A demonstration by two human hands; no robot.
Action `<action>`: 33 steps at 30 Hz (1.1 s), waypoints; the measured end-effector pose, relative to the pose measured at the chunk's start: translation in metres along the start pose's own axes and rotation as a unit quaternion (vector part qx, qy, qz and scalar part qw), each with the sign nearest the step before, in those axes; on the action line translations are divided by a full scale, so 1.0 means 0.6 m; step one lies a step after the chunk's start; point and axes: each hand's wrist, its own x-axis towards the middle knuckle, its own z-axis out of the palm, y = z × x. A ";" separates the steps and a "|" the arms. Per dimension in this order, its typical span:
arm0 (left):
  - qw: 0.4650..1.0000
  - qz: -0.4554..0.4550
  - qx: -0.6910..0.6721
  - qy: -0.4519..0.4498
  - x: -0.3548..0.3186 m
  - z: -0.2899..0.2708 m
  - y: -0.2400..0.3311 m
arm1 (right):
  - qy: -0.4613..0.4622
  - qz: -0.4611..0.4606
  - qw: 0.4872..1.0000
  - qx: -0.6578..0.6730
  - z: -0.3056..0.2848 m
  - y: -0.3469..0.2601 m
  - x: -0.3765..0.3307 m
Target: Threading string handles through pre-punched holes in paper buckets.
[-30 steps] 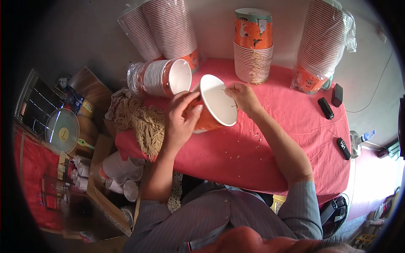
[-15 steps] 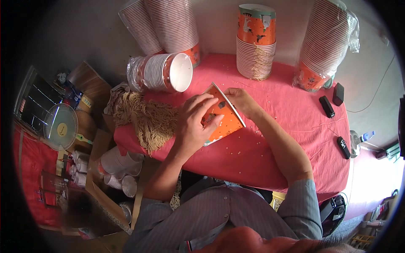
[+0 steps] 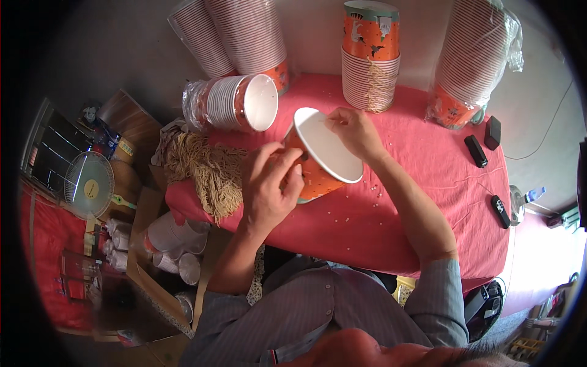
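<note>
An orange printed paper bucket (image 3: 316,178) tilts over the red table, its white opening facing right and up toward me. My left hand (image 3: 270,183) grips its side, fingers and thumb curled against the orange wall. At the upper rim, the fingertips of my right hand (image 3: 353,131) are pinched together over the opening; whatever they hold is too small to make out. Left of the bucket, a bundle of tan cords (image 3: 214,177) hangs over the table edge. Behind, a nested stack of buckets (image 3: 235,101) lies on its side, partly in clear plastic.
An upright bucket stack (image 3: 371,73) with cords on its side stands at the back. Tall wrapped stacks rise at back left (image 3: 247,37) and back right (image 3: 471,61). Small black devices (image 3: 476,151) lie at the right. Below left is a cardboard box (image 3: 143,269) of white tubs.
The bucket has turned so its white opening now shows. My right hand has moved from behind the rim to over the opening; my left hand still holds the side.
</note>
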 end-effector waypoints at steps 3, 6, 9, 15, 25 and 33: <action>0.996 -0.044 -0.069 0.025 -0.022 -0.008 -0.023 | 0.050 -0.094 0.988 -0.111 -0.026 -0.044 -0.007; 0.982 -0.128 -0.134 0.023 -0.060 -0.004 -0.043 | 0.083 -0.114 0.969 -0.201 -0.039 -0.101 -0.028; 0.930 -0.277 -0.242 -0.003 -0.096 0.007 -0.052 | 0.092 -0.157 0.957 -0.228 -0.025 -0.109 -0.039; 0.872 -0.355 -0.334 0.040 -0.102 0.015 -0.037 | 0.088 -0.164 0.957 -0.223 -0.012 -0.114 -0.050; 0.849 -0.388 -0.356 0.056 -0.114 0.009 -0.023 | 0.082 -0.175 0.957 -0.215 -0.007 -0.119 -0.053; 0.859 -0.363 -0.356 0.059 -0.121 0.011 -0.019 | 0.095 -0.200 0.954 -0.202 0.000 -0.122 -0.057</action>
